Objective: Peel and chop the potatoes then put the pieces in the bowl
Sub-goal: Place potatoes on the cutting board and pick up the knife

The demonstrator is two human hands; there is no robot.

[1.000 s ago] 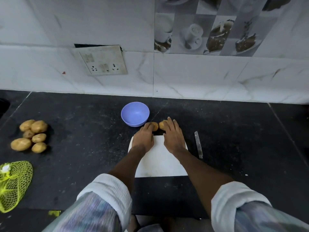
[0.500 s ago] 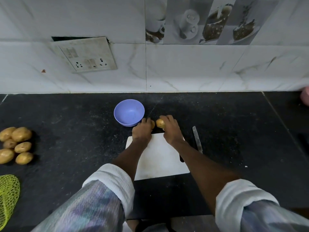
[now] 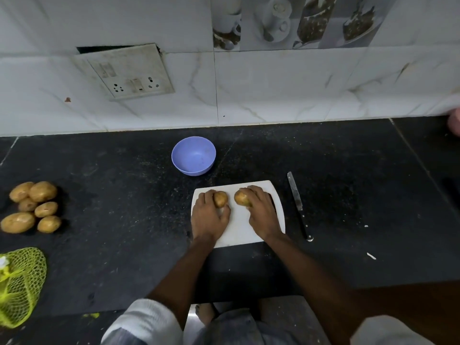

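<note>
Left hand (image 3: 208,215) gripping potato (image 3: 220,198), right hand (image 3: 261,212) gripping second potato (image 3: 242,197), white board (image 3: 239,227)

Over the white cutting board (image 3: 239,230), the left hand (image 3: 208,216) held one potato (image 3: 220,198) and the right hand (image 3: 261,212) another potato (image 3: 242,197); a knife (image 3: 298,204) lay just beside the board on the bench (image 3: 124,220).

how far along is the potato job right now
Barely begun. Done: two unpeeled potatoes brought onto the cutting board. In hand: left hand and right hand each hold one. Left: peeling, chopping; the knife lies untouched, bowl empty, potato pile waiting.
</note>
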